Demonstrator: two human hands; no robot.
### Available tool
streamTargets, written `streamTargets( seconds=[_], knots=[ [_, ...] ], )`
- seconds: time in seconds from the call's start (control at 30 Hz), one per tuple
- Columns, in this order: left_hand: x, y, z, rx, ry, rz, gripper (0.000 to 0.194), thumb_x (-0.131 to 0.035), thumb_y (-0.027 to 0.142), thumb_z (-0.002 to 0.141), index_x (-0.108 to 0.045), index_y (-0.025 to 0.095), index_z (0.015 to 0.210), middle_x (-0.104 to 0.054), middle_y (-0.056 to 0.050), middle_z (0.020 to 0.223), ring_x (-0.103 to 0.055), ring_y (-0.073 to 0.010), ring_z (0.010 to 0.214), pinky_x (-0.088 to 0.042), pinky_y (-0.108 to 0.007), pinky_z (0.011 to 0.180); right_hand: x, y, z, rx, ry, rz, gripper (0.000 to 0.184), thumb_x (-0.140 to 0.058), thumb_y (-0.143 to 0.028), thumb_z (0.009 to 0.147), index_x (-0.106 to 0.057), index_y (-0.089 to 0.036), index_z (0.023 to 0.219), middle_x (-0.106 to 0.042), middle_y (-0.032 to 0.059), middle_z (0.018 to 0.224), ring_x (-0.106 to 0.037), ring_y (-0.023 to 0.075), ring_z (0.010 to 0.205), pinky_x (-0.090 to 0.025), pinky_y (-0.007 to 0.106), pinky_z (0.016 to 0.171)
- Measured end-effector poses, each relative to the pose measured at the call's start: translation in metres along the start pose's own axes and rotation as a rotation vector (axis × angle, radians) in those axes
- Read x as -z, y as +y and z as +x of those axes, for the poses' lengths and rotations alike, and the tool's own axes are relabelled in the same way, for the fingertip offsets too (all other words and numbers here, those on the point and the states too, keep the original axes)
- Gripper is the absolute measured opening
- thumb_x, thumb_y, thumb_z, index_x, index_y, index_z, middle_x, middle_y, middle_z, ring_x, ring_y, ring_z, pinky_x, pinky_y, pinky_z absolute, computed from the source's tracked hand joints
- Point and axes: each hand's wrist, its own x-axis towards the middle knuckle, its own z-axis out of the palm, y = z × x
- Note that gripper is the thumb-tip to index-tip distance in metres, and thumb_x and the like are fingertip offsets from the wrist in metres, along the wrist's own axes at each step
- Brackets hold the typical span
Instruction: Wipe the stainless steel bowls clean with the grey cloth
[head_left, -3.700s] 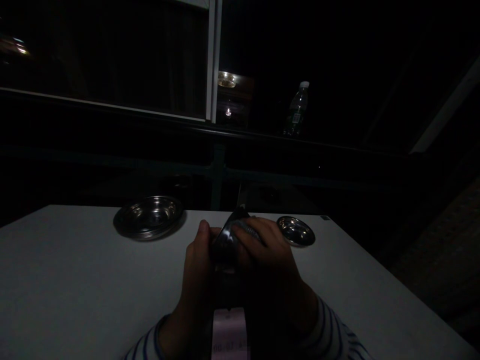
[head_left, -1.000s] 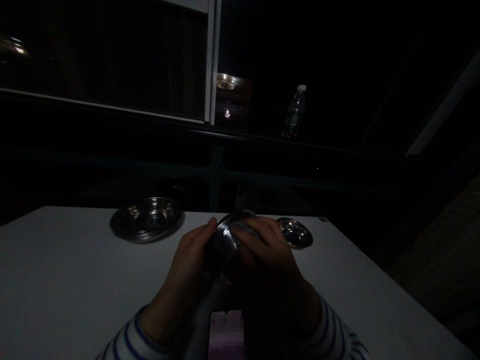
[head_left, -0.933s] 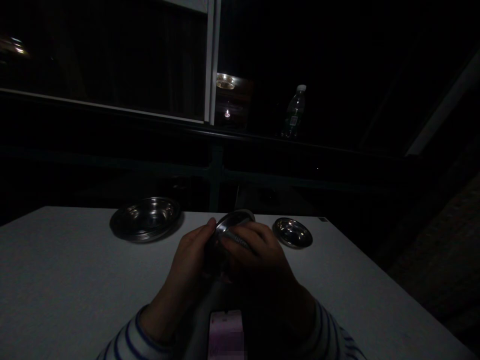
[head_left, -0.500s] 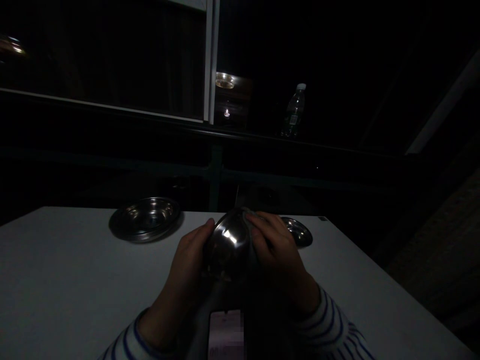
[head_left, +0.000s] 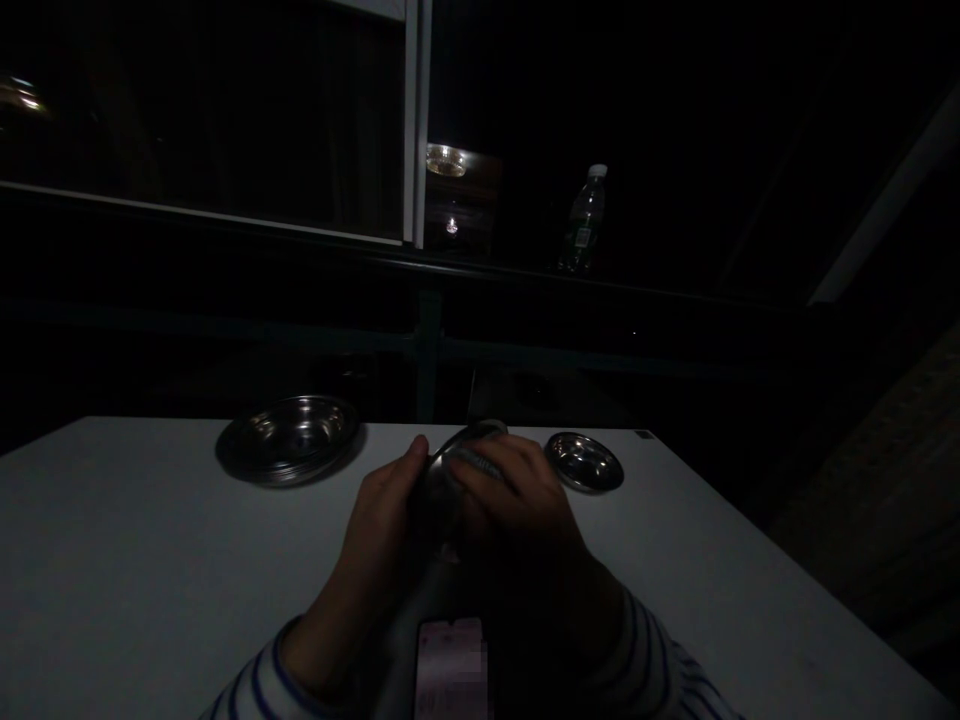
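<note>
A white bench (head_left: 112, 520) is set before a dark window (head_left: 225, 110) with a pale frame (head_left: 410, 120). A round ceiling lamp (head_left: 447, 160) is seen glowing beyond it, a plastic bottle (head_left: 584, 222) is seen near a dark railing (head_left: 427, 350), and dim floor (head_left: 885, 500) is visible at right.
</note>
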Motion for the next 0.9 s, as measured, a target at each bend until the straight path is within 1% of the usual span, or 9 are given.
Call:
streamTargets(
  seconds=[0.07,0.13,0.23,0.3,0.4,0.6,0.67,0.73,0.9],
  knots=[
    [-0.001,0.003,-0.002,0.027,-0.039,-0.018,0.03,-0.067,0.039,0.063,-0.055,0.015,0.051,-0.05,0.005,0.046,-0.044,-0.0078,0.044,-0.034,-0.019,0.042,0.004,0.009,0.001,-0.097,0.022,0.046,0.026,-0.045,-0.02,0.083,-0.06,-0.016,0.104,-0.059,0.0089,0.106,-0.048,0.02,0.1,-0.043,0.036,0.085],
    [-0.001,0.005,-0.001,0.06,-0.06,-0.074,0.026,-0.067,0.037,0.063,-0.059,0.014,0.054,-0.055,0.003,0.049,-0.048,-0.0086,0.045,-0.036,-0.019,0.043,0.007,0.018,0.0,-0.23,0.022,0.111,0.029,-0.041,-0.018,0.085,-0.059,-0.016,0.107,-0.059,0.0088,0.107,-0.049,0.0185,0.102,-0.042,0.036,0.087],
    [0.003,0.006,0.004,0.095,-0.016,-0.191,0.021,-0.067,0.035,0.064,-0.064,0.015,0.062,-0.061,0.001,0.054,-0.055,-0.0108,0.049,-0.042,-0.02,0.046,0.007,0.03,-0.003,-0.415,0.019,0.235,0.029,-0.04,-0.02,0.086,-0.058,-0.017,0.109,-0.059,0.0075,0.107,-0.052,0.0165,0.101,-0.043,0.034,0.088],
    [0.006,0.008,0.007,0.116,0.018,-0.224,0.019,-0.067,0.034,0.065,-0.066,0.016,0.067,-0.064,0.001,0.057,-0.057,-0.0116,0.051,-0.044,-0.021,0.048,0.007,0.034,-0.004,-0.478,0.019,0.288,0.029,-0.04,-0.021,0.087,-0.059,-0.018,0.108,-0.059,0.0069,0.106,-0.053,0.0159,0.101,-0.043,0.033,0.088],
    [0.006,0.009,0.008,0.124,0.025,-0.203,0.016,-0.067,0.032,0.065,-0.067,0.016,0.067,-0.065,0.0,0.058,-0.058,-0.0119,0.052,-0.045,-0.022,0.051,0.008,0.031,-0.003,-0.47,-0.003,0.267,0.029,-0.04,-0.021,0.087,-0.059,-0.018,0.109,-0.058,0.0076,0.107,-0.052,0.0166,0.102,-0.043,0.034,0.088],
    [0.003,0.004,0.006,0.169,-0.106,-0.076,0.023,-0.068,0.036,0.064,-0.065,0.014,0.058,-0.062,0.0,0.051,-0.054,-0.0102,0.046,-0.04,-0.019,0.044,0.013,0.01,0.004,-0.204,-0.049,0.12,0.03,-0.041,-0.019,0.085,-0.059,-0.016,0.109,-0.058,0.0094,0.107,-0.048,0.0199,0.102,-0.042,0.039,0.087],
    [0.005,0.003,0.008,0.157,-0.111,-0.078,0.024,-0.068,0.036,0.064,-0.065,0.014,0.057,-0.063,0.0,0.052,-0.054,-0.0101,0.045,-0.04,-0.019,0.044,0.013,0.009,0.005,-0.177,-0.04,0.117,0.03,-0.04,-0.02,0.086,-0.06,-0.016,0.108,-0.058,0.0094,0.106,-0.047,0.02,0.101,-0.042,0.039,0.087],
    [0.009,0.005,0.01,0.143,-0.073,-0.118,0.021,-0.069,0.034,0.064,-0.065,0.014,0.059,-0.064,0.0,0.053,-0.056,-0.0108,0.047,-0.042,-0.02,0.045,0.011,0.012,0.004,-0.221,-0.017,0.14,0.03,-0.04,-0.02,0.086,-0.059,-0.016,0.109,-0.057,0.0094,0.107,-0.048,0.0193,0.102,-0.042,0.038,0.088],
    [0.016,0.017,0.013,0.131,0.09,-0.299,0.011,-0.062,0.024,0.072,-0.066,0.016,0.066,-0.068,0.0,0.064,-0.061,-0.0116,0.053,-0.049,-0.022,0.052,0.006,0.027,-0.003,-0.431,-0.019,0.294,0.033,-0.038,-0.023,0.088,-0.054,-0.015,0.116,-0.055,0.0093,0.113,-0.048,0.0161,0.107,-0.04,0.033,0.092]
  ],
)
